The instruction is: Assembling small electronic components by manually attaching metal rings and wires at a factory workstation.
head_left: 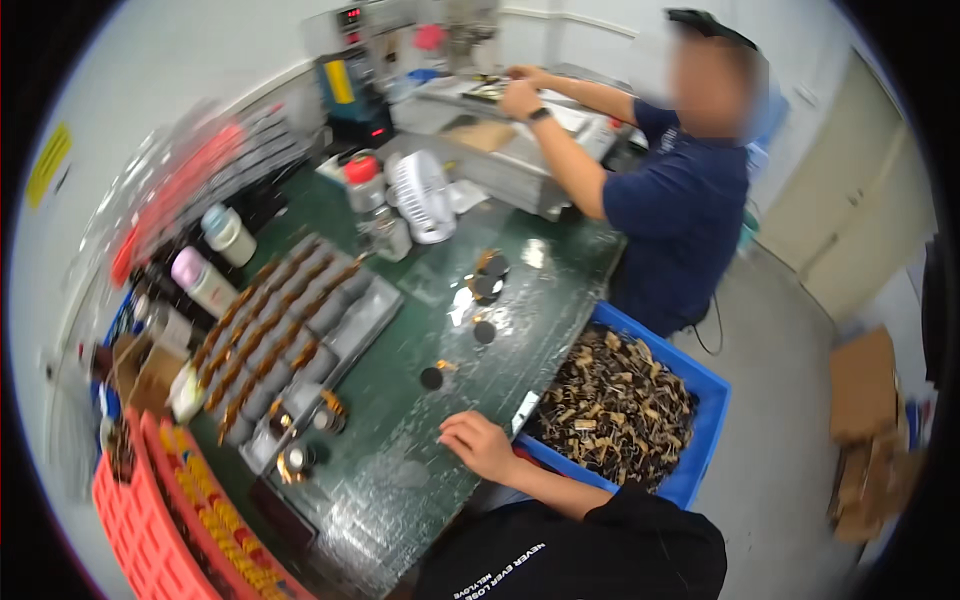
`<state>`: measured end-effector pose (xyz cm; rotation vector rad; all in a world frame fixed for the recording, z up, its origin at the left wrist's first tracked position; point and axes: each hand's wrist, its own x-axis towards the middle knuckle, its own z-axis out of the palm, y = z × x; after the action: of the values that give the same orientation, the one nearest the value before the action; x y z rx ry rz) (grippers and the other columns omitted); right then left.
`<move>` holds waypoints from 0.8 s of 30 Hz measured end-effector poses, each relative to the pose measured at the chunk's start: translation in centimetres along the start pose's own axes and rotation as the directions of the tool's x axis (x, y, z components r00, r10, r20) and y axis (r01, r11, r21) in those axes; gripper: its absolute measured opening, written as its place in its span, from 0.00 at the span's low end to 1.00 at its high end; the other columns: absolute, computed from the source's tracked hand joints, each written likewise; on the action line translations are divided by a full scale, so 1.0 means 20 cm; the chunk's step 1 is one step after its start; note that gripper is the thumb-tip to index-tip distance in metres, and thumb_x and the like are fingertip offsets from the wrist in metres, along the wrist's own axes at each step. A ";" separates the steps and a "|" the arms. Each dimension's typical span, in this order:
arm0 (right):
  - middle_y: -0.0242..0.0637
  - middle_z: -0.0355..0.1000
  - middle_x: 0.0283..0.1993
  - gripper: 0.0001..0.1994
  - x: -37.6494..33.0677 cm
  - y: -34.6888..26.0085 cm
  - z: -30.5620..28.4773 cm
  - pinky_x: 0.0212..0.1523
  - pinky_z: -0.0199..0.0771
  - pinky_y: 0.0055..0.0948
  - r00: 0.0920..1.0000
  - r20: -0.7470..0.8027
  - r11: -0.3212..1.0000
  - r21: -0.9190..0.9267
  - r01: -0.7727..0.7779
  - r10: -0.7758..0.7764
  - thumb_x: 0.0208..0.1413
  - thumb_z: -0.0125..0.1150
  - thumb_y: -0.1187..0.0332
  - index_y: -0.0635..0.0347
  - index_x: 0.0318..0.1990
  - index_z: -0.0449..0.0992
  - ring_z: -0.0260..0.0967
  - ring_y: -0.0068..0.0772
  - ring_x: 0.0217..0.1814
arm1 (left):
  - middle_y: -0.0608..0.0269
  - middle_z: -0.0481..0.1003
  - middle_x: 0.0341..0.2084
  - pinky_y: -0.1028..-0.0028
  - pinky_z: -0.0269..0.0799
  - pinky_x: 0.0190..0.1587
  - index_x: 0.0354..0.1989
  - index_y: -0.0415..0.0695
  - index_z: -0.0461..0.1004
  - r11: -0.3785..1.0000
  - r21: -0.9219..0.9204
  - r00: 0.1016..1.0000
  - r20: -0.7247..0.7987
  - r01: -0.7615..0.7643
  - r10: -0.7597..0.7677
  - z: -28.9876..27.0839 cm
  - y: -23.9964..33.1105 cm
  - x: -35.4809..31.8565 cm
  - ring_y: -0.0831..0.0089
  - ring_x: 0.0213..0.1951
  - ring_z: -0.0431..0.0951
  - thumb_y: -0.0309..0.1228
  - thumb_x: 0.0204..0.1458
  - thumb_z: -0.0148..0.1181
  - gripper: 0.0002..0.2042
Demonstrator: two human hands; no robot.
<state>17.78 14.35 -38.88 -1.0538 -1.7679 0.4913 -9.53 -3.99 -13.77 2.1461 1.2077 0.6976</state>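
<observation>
While the right hand (480, 445) rests near on the dark green worn table (400, 480), fingers loosely curled and apparently empty, many copper-wound coil parts (265, 335) already fill the grey tray; the blue plastic bin (712, 400) at right remains full.

The person wears a black short-sleeved shirt (590, 550) with small white lettering printed across the chest, its sleeve ending above the elbow so that the forearm (555, 490) is bare, and the one hand (480, 445) in view carries no glove, ring or watch.
</observation>
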 end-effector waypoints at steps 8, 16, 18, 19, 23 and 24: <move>0.35 0.69 0.33 0.08 -0.02 -0.06 0.04 0.35 0.71 0.31 0.998 0.044 0.999 -0.001 0.049 -0.049 0.53 0.60 0.65 0.59 0.29 0.71 0.70 0.38 0.36 | 0.55 0.75 0.40 0.65 0.68 0.50 0.43 0.40 0.74 0.968 0.148 0.970 -0.164 0.202 -0.178 0.62 -0.57 0.42 0.58 0.45 0.74 0.24 0.50 0.57 0.11; 0.39 0.67 0.26 0.11 -0.05 -0.04 0.03 0.30 0.68 0.36 0.999 -0.006 0.999 -0.037 -0.037 0.036 0.55 0.58 0.65 0.61 0.25 0.70 0.68 0.43 0.30 | 0.54 0.76 0.40 0.66 0.68 0.51 0.39 0.40 0.75 0.997 -0.070 0.940 -0.342 -0.045 0.019 0.90 -0.78 0.62 0.58 0.46 0.75 0.17 0.46 0.58 0.11; 0.38 0.66 0.24 0.14 -0.05 -0.04 0.03 0.29 0.68 0.36 0.998 0.053 0.997 -0.078 -0.022 0.026 0.57 0.56 0.63 0.60 0.23 0.70 0.68 0.43 0.28 | 0.55 0.75 0.41 0.65 0.67 0.52 0.40 0.40 0.75 0.999 -0.052 0.928 -0.372 -0.014 -0.007 0.91 -0.80 0.58 0.58 0.47 0.74 0.18 0.46 0.58 0.11; 0.37 0.66 0.22 0.17 -0.04 -0.03 0.02 0.28 0.67 0.36 0.991 0.133 0.993 -0.117 -0.001 0.016 0.58 0.54 0.60 0.59 0.20 0.69 0.68 0.42 0.26 | 0.55 0.75 0.41 0.64 0.67 0.53 0.40 0.40 0.75 0.999 0.031 0.930 -0.366 -0.030 0.039 0.90 -0.79 0.57 0.58 0.47 0.74 0.18 0.46 0.58 0.12; 0.35 0.65 0.20 0.21 -0.03 -0.09 0.05 0.25 0.65 0.34 0.962 0.237 0.983 0.096 -0.158 0.131 0.61 0.50 0.57 0.59 0.18 0.69 0.68 0.40 0.23 | 0.55 0.70 0.50 0.61 0.61 0.58 0.47 0.42 0.73 0.991 0.135 0.946 -0.320 -0.012 0.055 0.86 -0.76 0.55 0.55 0.56 0.67 0.21 0.46 0.59 0.17; 0.34 0.66 0.20 0.21 -0.03 -0.11 0.06 0.24 0.65 0.34 0.950 0.249 0.947 0.210 -0.242 0.188 0.61 0.49 0.56 0.59 0.19 0.70 0.68 0.38 0.23 | 0.54 0.68 0.53 0.60 0.58 0.60 0.50 0.42 0.72 0.980 0.201 0.953 -0.295 -0.004 0.064 0.85 -0.76 0.55 0.54 0.58 0.65 0.21 0.45 0.59 0.20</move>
<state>15.80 12.83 -38.14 -1.0579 -1.7417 0.9701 -1.77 8.37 -34.40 2.2861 1.4535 0.9842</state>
